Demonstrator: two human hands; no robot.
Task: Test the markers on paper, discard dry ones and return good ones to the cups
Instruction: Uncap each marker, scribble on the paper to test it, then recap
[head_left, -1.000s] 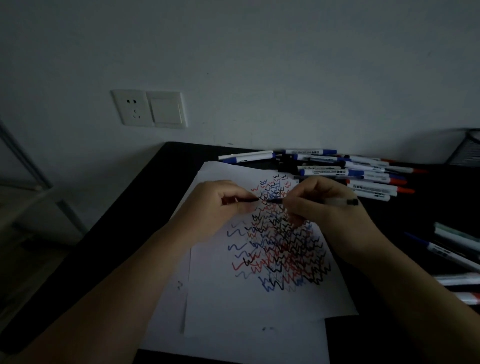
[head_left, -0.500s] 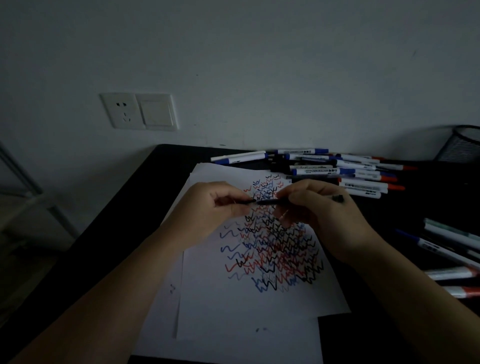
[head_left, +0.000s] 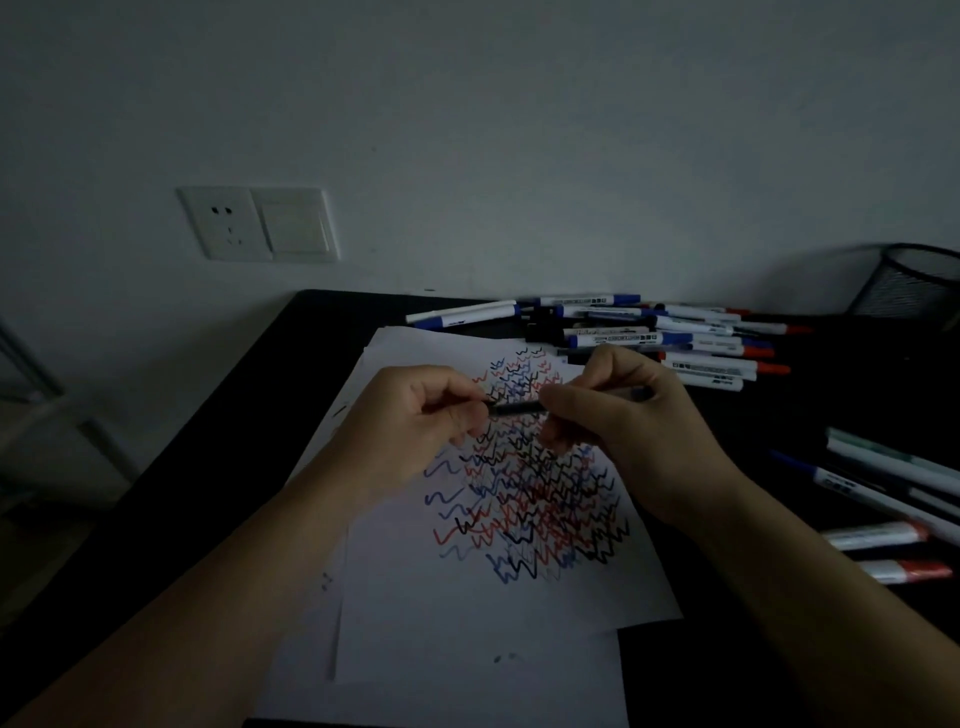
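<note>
Both hands hold one black marker (head_left: 517, 408) level, a little above the paper. My left hand (head_left: 415, 415) pinches its left end, where the cap is. Around the barrel my right hand (head_left: 623, 431) is closed, and the marker's dark tail end sticks out past my knuckles. The cap and barrel appear joined. Below lies the white test paper (head_left: 467, 623), covered in its middle with red, blue and black zigzag lines. A black mesh cup (head_left: 914, 283) stands at the far right by the wall.
Several white markers with blue, red and black ends are piled (head_left: 649, 332) along the table's back edge. More markers (head_left: 883, 483) lie at the right edge. The table (head_left: 218, 467) is black. A wall socket and switch (head_left: 260, 223) sit on the left wall.
One second ago a gap showed between the cap in my left hand and the marker tip in my right. The hands have come together and the gap has closed.
</note>
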